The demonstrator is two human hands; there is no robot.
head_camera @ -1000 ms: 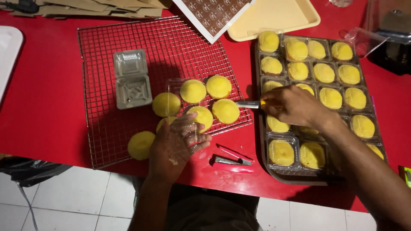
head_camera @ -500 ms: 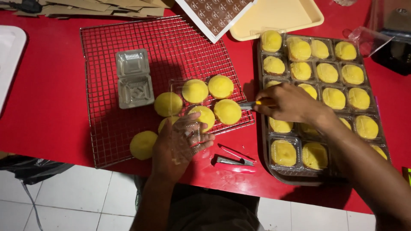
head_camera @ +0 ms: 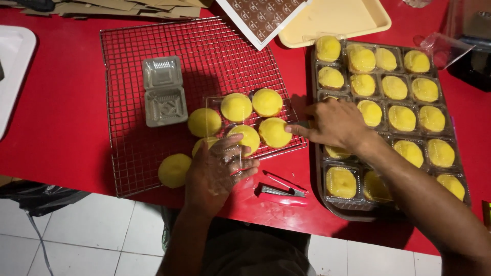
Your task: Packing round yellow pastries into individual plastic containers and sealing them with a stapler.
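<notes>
Right now the left hand (head_camera: 217,168) is curled around a small clear box (head_camera: 236,153) and holds it low over the near edge of the wire rack (head_camera: 153,46). The box looks see-through and partly hidden by the fingers, so I cannot tell if a cake is in it yet. The right hand (head_camera: 332,122) reaches across from the big tray (head_camera: 327,214). Its pointing finger just touches the side of one round yellow cake (head_camera: 274,132) on the rack. The other fingers are bent in, and something small and grey may sit under them, but I cannot tell if the hand holds it. More bare yellow cakes (head_camera: 235,106) lie close together on the rack. One lone cake (head_camera: 175,169) sits near the rack's front corner. An empty open box (head_camera: 163,92) lies on the rack to the left. The big tray on the right is full of cakes already in clear boxes. A small red and silver clip tool (head_camera: 281,190) lies on the red counter (head_camera: 61,128), between the hands. It looks like the step is getting a bare cake from the rack into the clear box. A good next move needs a soft grip on the touched cake, so it does not squash, and the box held still and open just beside it.
</notes>
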